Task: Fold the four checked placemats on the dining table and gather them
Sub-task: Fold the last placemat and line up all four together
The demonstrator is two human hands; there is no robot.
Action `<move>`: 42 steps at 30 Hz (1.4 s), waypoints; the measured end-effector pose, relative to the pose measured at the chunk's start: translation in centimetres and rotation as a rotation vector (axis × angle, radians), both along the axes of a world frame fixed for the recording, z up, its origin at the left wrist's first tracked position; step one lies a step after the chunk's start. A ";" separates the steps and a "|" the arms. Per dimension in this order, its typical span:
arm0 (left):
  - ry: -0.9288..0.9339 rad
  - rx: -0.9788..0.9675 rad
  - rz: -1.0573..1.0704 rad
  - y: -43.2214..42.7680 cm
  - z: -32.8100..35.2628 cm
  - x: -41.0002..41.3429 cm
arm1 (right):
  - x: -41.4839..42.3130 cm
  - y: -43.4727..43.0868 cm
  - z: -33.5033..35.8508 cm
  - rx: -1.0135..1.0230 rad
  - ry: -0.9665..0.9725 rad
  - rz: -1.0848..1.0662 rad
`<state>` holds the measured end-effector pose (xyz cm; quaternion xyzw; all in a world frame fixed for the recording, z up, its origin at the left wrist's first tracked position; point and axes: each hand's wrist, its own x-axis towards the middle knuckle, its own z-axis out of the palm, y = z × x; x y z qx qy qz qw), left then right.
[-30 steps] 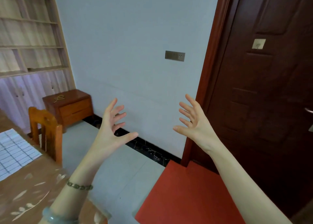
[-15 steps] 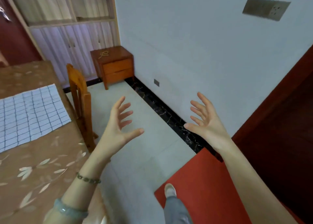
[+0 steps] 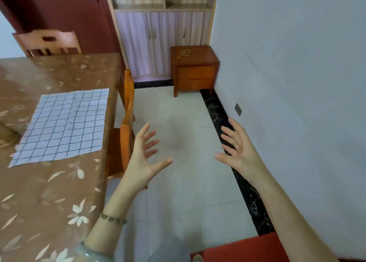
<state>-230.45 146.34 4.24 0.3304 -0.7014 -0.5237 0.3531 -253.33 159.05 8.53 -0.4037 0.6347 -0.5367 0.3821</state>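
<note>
Head view: left hand (image 3: 143, 159) and right hand (image 3: 240, 152) raised, fingers spread, empty, right of the bench (image 3: 49, 192) edge; checked placemat (image 3: 63, 124) flat.

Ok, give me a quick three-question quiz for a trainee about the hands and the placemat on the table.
1. True or false: the left hand and the right hand hold nothing.
2. The checked placemat lies: A, folded in a stack; B, spread flat on the dining table; C, on the floor.
3. How many placemats are in view?
Key: 1 true; 2 B; 3 one.
</note>
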 end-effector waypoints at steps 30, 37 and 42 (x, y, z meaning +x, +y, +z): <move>-0.044 0.132 0.910 -34.9 -2.7 4.9 | 5.9 -60.3 -2.5 0.066 -0.026 0.970; 0.004 0.194 1.267 -38.7 -3.8 5.7 | 10.9 -70.1 -4.0 0.109 -0.003 1.275; 0.024 0.252 1.484 -40.2 -4.2 4.8 | 13.3 -74.8 -4.9 0.155 0.014 1.461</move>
